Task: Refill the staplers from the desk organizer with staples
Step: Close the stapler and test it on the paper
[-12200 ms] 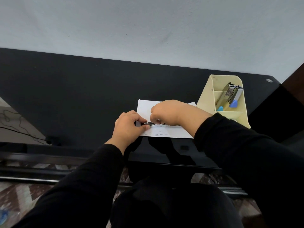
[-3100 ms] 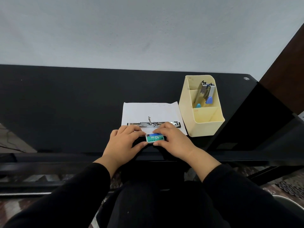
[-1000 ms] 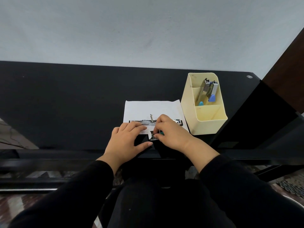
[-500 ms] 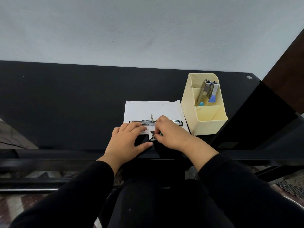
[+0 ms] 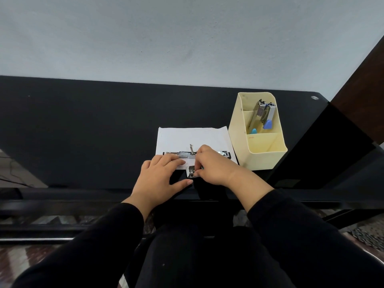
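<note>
R hand [image 5: 212, 165] pinches small white cardboard staple box [image 5: 190, 171], fingers curled; L hand [image 5: 160, 175] flat, empty, on white paper sheet [image 5: 187, 136] by opened chrome stapler [image 5: 178, 153].

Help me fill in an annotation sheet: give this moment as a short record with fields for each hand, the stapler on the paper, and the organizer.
left hand: fingers straight, resting on the paper
right hand: fingers curled, pinching the small staple box
open stapler: lies flat across the paper, partly hidden by the hands
organizer: right of the paper, two staplers standing inside
desk: black
</note>
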A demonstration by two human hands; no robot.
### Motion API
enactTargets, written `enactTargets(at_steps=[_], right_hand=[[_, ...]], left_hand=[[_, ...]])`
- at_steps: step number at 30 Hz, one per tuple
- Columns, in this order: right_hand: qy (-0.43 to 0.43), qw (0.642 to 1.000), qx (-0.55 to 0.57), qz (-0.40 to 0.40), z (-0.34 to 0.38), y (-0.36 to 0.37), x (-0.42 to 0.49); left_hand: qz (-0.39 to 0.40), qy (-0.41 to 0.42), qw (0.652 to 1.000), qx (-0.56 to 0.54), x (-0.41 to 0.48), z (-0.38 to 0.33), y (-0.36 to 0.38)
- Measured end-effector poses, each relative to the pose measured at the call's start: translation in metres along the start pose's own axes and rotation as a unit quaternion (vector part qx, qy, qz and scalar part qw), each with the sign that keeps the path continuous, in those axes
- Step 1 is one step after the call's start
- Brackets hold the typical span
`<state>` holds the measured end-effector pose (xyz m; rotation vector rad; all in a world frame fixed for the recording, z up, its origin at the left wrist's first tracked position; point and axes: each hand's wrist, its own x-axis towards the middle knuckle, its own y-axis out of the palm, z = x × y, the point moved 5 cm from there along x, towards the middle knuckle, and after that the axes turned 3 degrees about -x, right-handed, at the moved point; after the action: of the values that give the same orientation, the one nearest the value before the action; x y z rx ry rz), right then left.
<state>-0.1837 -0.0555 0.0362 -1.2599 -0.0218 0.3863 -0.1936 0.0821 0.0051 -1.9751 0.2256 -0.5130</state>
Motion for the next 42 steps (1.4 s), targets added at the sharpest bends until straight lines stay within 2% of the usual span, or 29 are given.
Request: enactTargets(at_steps=[11, 22, 32, 36, 42], right_hand=[[0.006, 0.996, 0.059, -0.067, -0.004, -0.008, -0.003], [0.049, 0.981, 0.147, -0.112, -0.017, -0.014, -0.006], [0.03, 0.979, 0.169, -0.109, -0.017, -0.012, -0.006], [0.007, 0.987, 0.133, -0.093, -0.017, -0.013, -0.007], [-0.037, 0.998, 0.05, -0.026, -0.012, -0.01, -0.006]], left_hand=[[-0.003, -0.003, 1.0, -0.003, 0.0, 0.001, 0.001], [-0.003, -0.005, 1.0, -0.006, 0.0, 0.002, 0.001], [-0.002, -0.005, 1.0, -0.005, 0.0, 0.001, 0.0], [-0.004, -0.005, 1.0, -0.009, 0.0, 0.001, 0.0], [-0.002, -0.005, 1.0, -0.01, 0.0, 0.001, 0.0]])
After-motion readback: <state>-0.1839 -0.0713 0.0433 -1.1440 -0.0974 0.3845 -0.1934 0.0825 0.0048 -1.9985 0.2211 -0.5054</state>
